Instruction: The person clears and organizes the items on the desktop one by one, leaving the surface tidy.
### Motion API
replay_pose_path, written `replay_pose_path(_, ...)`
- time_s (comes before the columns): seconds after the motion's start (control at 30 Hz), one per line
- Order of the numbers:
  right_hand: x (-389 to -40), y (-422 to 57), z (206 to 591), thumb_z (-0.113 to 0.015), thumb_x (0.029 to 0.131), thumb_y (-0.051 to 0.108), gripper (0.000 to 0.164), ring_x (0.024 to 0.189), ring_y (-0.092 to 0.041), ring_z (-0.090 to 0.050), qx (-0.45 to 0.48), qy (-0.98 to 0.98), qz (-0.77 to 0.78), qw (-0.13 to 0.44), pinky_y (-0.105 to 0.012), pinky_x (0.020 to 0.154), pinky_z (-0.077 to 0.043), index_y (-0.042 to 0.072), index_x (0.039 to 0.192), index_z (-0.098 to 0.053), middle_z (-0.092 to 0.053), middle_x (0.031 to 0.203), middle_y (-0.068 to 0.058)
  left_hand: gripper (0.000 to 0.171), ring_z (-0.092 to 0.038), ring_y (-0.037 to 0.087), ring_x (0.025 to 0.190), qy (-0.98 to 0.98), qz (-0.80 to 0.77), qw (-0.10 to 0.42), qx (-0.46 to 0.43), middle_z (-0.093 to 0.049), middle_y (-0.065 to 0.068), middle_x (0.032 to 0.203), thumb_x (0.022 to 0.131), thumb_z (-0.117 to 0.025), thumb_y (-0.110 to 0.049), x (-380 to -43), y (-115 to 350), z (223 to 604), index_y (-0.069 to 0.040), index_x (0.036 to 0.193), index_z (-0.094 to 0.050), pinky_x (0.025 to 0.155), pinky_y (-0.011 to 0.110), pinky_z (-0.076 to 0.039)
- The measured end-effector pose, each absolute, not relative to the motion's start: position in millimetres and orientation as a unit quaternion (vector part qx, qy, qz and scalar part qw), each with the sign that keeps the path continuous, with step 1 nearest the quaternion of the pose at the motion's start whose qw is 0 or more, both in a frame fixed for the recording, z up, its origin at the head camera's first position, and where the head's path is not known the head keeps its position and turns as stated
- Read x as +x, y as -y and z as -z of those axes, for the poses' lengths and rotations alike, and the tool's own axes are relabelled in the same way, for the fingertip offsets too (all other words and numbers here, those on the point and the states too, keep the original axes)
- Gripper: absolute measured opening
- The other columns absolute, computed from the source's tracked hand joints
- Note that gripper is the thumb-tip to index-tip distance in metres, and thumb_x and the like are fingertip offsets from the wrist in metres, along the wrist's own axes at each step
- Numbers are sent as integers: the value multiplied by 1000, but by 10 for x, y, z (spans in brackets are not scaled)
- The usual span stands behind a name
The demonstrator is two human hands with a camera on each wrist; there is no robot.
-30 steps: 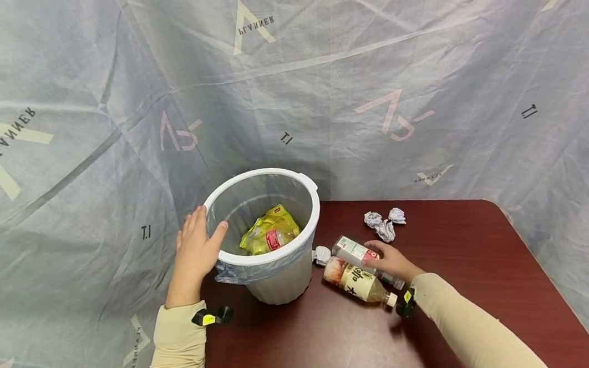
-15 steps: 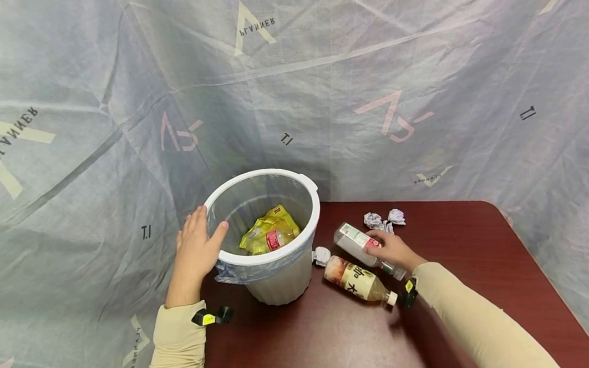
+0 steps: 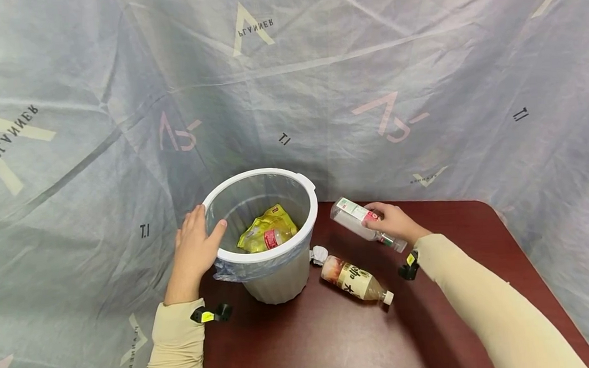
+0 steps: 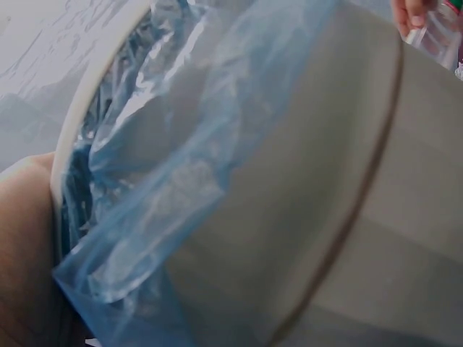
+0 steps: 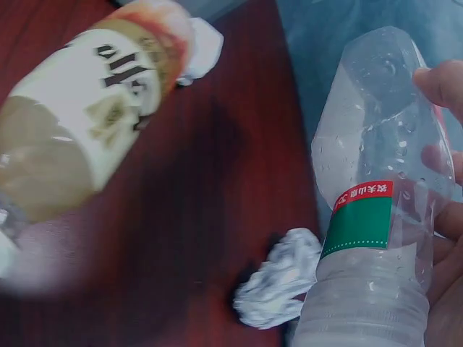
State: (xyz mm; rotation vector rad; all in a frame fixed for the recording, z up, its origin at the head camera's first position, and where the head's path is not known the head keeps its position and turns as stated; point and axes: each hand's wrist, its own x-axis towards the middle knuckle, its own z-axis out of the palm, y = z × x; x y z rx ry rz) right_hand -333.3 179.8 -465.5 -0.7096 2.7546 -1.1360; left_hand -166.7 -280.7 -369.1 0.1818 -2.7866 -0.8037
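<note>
The clear bottle (image 3: 355,221) is what I'm steering by from my end: it lies to the right of the bin (image 3: 278,282), apart from it, and seems to be off the table (image 3: 308,344). Its long axis slants, base toward the bin and neck back toward the wrist. The right hand (image 3: 395,222) has it, thumb on one side and fingers curled round the other, and I judge the free base end to be the part that matters, since it faces the white rim (image 3: 313,205). That right hand is the only one near the bottle; the left hand (image 3: 194,250) sits across the bin, resting on the rim's left side, fingers straight and thumb spread. How hard it presses I can't tell. Just nearer the person lies the tea bottle (image 3: 354,281), on its side with its base near a paper ball (image 3: 320,255) beside the bin. My right wrist view shows another crumpled paper (image 5: 278,282). Inside the bin I make out a yellow packet (image 3: 271,221) and a red-labelled bottle (image 3: 271,239).
</note>
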Motion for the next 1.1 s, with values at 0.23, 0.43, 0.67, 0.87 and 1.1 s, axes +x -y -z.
replay_pose_path(0.23,-3505,-1756,4290,-72,92,38,57,87,-23,-64,-235,-907,348,32,-35,74,-53,6,138,-59,-69,110,-14,81,-7,47,152,953,272,118,62,-15,25,166,104,-42,-50,-1673,2808,3692,3,160,-17,117,69,-5)
replay_pose_path(0.43,-3596,-1645,3953,-70,93,37,59,88,-26,-65,-239,-902,359,38,-35,71,-54,6,142,-56,-68,116,-17,81,-8,47,152,953,270,122,63,-17,25,165,104,-42,-50,-1668,2811,3669,3,160,-18,117,69,-5)
replay_pose_path(0.67,-3668,-1496,3615,-71,91,36,59,86,-25,-66,-251,-904,346,12,-33,69,-52,6,141,-57,-69,116,-17,81,-7,46,153,953,272,119,65,-16,24,166,104,-42,-50,-1674,2814,3684,2,160,-18,118,68,-5)
replay_pose_path(0.87,-3678,-1345,3371,-71,93,36,59,86,-24,-65,-258,-904,341,9,-32,68,-53,9,142,-57,-70,116,-15,81,-6,46,153,952,276,114,65,-15,24,166,104,-43,-50,-1665,2815,3689,2,160,-17,118,68,-4)
replay_pose_path(1.1,-3669,-1129,3140,-70,92,39,58,89,-24,-66,-282,-902,325,3,-37,74,-52,12,142,-58,-70,121,-13,82,-5,45,153,951,281,111,65,-14,23,167,104,-42,-51,-1660,2810,3681,1,161,-15,118,68,-3)
